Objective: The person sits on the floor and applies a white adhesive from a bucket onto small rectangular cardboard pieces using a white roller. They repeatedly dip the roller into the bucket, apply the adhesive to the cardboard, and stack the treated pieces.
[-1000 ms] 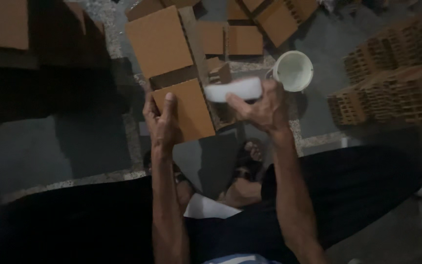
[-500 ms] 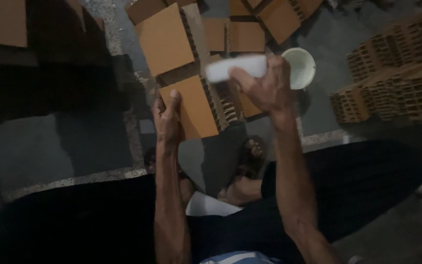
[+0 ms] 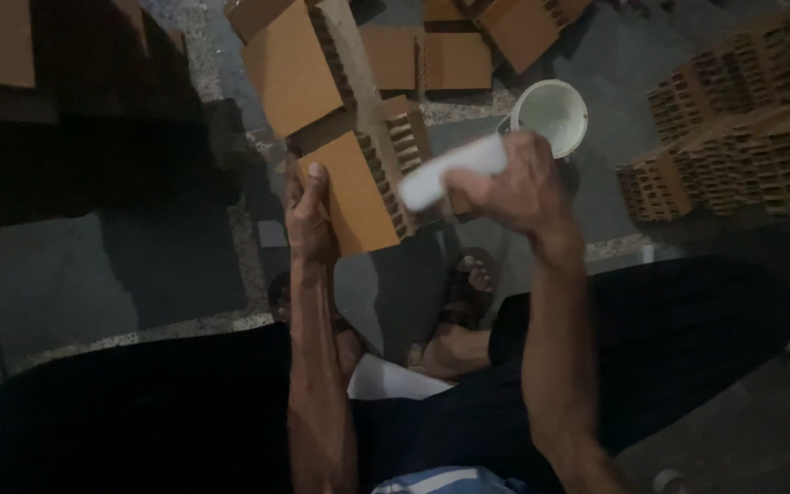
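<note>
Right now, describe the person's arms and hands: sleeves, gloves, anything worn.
Both forearms are bare up to the elbows, with no sleeves in view. The left hand and right hand are lean, without gloves. No watch, ring or band shows, though the light is dim.

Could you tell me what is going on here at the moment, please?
A person seated over a concrete floor steadies an orange hollow brick with the left hand. The right hand grips a white cylindrical object above the brick's perforated side. A white bucket stands just beyond, with more bricks stacked to the right.
</note>
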